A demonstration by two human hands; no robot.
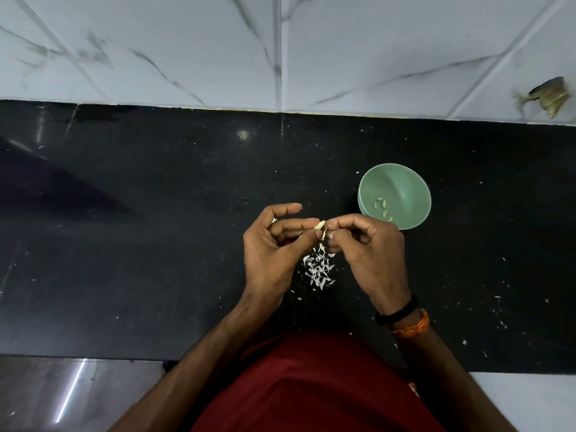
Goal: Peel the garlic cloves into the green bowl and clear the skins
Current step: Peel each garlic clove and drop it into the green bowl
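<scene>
Clove: garlic clove (320,225) pinched at left hand (274,244) fingertips, above the desk (156,244).
Right hand (367,247): grip pinching skin at the clove's tip.
Bowl (402,182): just beyond right hand, nearer it.
Skins (319,269): piled beneath both hands.

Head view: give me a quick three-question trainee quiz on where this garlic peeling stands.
1. True or false: the green bowl is empty.
2. Where does the pile of skins lie?
A. In the bowl
B. On the black counter, below the hands
C. On the white tiles
3. Fill in: the left hand pinches a garlic ____ while the right hand works at its skin.

Key:
1. False; a few peeled cloves lie in it.
2. B
3. clove
</scene>
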